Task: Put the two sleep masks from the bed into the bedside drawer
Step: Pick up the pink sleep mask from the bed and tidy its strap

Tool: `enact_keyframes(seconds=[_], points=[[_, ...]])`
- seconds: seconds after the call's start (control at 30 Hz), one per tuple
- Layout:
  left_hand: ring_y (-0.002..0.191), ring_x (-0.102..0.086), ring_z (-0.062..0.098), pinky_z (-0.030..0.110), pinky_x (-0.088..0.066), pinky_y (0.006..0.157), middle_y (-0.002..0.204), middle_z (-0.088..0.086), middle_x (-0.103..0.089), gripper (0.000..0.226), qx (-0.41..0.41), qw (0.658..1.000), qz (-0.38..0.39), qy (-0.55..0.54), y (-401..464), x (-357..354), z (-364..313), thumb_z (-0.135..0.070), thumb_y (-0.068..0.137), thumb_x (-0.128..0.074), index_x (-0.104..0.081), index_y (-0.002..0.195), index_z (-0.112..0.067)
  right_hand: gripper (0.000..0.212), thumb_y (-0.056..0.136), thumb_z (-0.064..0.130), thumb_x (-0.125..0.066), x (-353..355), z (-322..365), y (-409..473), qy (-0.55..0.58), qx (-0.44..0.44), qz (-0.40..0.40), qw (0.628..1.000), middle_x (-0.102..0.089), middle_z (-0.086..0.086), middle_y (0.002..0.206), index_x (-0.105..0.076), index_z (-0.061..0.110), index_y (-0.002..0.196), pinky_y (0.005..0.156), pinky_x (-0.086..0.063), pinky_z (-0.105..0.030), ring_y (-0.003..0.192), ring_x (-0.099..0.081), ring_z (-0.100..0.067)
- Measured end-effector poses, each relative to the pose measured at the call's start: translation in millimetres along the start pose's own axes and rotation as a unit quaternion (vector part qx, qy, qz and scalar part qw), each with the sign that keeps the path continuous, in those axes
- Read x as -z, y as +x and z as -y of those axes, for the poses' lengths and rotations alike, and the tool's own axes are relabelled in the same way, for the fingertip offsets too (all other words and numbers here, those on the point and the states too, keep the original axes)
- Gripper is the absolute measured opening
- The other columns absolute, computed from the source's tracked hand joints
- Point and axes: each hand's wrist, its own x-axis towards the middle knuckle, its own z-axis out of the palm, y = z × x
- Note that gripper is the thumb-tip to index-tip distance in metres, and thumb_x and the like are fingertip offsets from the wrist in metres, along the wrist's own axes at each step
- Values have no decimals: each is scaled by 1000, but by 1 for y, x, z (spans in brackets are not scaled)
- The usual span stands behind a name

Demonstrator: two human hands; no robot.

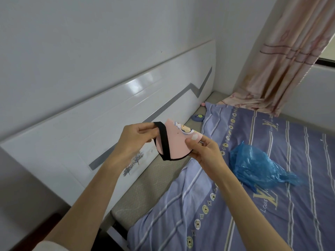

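A pink sleep mask (178, 142) with a cartoon print and a black strap is held up in front of me, above the head end of the bed. My left hand (135, 139) pinches the black strap at the mask's left end. My right hand (203, 151) grips the mask's right edge between thumb and fingers. A small dark blue object with a green dot (198, 117) lies near the headboard; I cannot tell whether it is a second mask. No bedside drawer shows clearly.
A purple striped duvet (253, 205) covers the bed, with a crumpled blue plastic bag (257, 163) on it. The glossy white headboard (112, 113) runs along the left. A pink curtain (282, 60) hangs at the far right corner. Dark furniture (49, 225) sits at bottom left.
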Motion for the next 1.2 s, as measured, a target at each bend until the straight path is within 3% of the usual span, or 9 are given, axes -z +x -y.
enact_keyframes(seconds=[0.3,0.43,0.57,0.67,0.77,0.93,1.03,1.13,1.2], points=[[86,-69,12,15,-54,72,98,4,-74,20,-13,997,74,-20,-16,14,3,-11,82,-64,-70,100,-17,20,84,1,-56,-2,-4,-9,-46,-64,76,994,-74,-2,86,-69,14,92,66,-58,-21,77,-71,-14],[93,-68,11,18,-55,77,100,-6,-74,25,-6,996,73,-52,-28,17,11,-8,81,-63,-70,102,-22,19,85,2,-56,-6,-10,-17,-65,-70,82,992,-71,-7,93,-67,12,97,70,-59,-23,81,-70,-16],[84,-68,8,17,-54,71,87,-10,-75,18,3,997,66,-39,-43,24,20,-9,81,-64,-71,90,-22,21,85,2,-57,-11,-20,-27,-91,-92,98,987,-69,-14,99,-66,9,102,77,-59,-27,87,-68,-21],[74,-64,0,10,-50,67,72,-14,-70,13,16,997,79,15,-60,29,23,-13,80,-66,-69,75,-25,19,84,2,-58,-21,-27,-37,-143,-103,137,975,-72,-6,92,-68,12,97,74,-59,-24,82,-69,-15],[75,-62,-3,7,-47,67,78,-13,-69,9,29,996,72,35,-86,36,29,-14,79,-66,-69,79,-23,18,82,2,-60,-33,-32,-48,-155,-111,164,968,-72,-4,90,-69,14,93,74,-59,-23,79,-69,-12],[74,-63,-5,5,-46,68,78,-13,-72,11,52,996,-9,66,-140,46,42,-13,78,-68,-71,80,-24,19,82,9,-63,-52,-46,-75,-196,-95,195,956,-67,-28,102,-68,2,98,85,-52,-42,86,-61,-22],[66,-62,-8,4,-47,64,73,-12,-70,9,77,985,-152,16,-180,38,62,-9,79,-66,-72,86,-11,11,83,22,-63,-51,-74,-103,-176,-116,181,961,-72,-2,78,-69,14,87,75,-55,-29,78,-64,-15],[77,-63,8,25,-53,74,80,-1,-69,9,134,943,-295,-80,-229,24,90,-10,80,-65,-71,85,-11,12,83,29,-62,-42,-115,-139,-176,-209,204,940,-73,6,79,-69,19,83,76,-58,-26,78,-67,-11],[86,-61,20,39,-50,83,88,9,-69,9,168,922,-331,-113,-259,17,107,-8,81,-63,-70,87,-10,13,85,21,-61,-42,-138,-160,-153,-256,203,933,-74,2,75,-69,14,78,66,-57,-21,73,-69,-11]])
